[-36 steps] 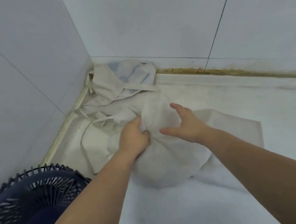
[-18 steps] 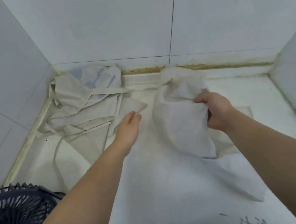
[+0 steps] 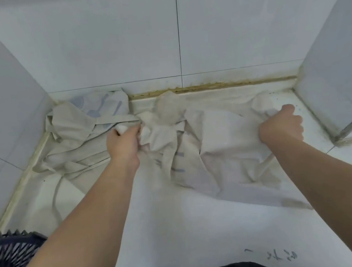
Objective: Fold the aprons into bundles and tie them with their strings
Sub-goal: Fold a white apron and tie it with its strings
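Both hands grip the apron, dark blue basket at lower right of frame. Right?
Not quite. In the head view the dark blue basket is at lower left, not lower right. The left hand and right hand do both grip the apron.

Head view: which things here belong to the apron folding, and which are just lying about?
Belong: the apron, gripped by the left hand and right hand; the apron pile in the corner, with its strings.
Lying about: the dark basket at lower left; scribbles on the white surface.
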`<control>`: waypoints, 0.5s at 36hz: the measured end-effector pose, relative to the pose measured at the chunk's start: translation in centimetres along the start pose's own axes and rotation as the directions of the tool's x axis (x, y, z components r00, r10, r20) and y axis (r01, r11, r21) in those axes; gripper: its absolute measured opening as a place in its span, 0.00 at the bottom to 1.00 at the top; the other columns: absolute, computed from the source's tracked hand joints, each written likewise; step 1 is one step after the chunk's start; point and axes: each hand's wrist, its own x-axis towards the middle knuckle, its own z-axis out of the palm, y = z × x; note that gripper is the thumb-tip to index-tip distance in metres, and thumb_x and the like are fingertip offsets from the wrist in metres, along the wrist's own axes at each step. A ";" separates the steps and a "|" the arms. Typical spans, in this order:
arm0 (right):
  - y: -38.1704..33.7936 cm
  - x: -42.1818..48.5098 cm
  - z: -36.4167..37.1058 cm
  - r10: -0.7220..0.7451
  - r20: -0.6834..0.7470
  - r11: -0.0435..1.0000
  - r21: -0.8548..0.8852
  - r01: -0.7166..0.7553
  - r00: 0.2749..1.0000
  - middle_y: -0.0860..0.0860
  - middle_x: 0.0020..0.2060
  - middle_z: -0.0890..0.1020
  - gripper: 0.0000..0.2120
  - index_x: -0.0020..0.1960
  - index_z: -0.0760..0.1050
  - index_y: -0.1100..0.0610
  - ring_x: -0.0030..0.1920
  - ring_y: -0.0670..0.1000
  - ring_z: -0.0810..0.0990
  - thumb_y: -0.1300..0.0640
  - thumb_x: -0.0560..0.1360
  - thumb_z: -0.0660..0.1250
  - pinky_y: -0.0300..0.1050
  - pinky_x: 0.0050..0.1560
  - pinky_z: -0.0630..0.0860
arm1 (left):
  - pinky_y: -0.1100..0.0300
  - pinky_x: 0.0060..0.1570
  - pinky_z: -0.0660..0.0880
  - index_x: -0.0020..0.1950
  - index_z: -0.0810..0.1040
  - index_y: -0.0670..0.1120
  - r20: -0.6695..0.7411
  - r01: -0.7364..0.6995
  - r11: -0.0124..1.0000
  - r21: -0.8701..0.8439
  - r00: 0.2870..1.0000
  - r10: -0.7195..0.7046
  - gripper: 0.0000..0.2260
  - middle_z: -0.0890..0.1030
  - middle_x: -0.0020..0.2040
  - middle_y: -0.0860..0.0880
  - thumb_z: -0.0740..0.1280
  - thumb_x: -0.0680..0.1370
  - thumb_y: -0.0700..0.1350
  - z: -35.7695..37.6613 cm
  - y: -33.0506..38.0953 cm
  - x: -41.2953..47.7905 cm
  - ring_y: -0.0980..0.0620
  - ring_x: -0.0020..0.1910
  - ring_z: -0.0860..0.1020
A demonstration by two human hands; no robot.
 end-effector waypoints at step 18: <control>-5.8 -5.5 -1.7 -0.745 0.442 0.653 0.335 0.679 0.499 0.48 0.77 0.47 0.45 0.77 0.45 0.42 0.76 0.48 0.47 0.64 0.70 0.67 0.43 0.71 0.52 | 0.58 0.45 0.76 0.47 0.78 0.42 0.742 0.278 0.941 -0.193 0.668 -0.045 0.16 0.81 0.43 0.45 0.57 0.63 0.39 1.6 5.4 -7.1 0.48 0.41 0.80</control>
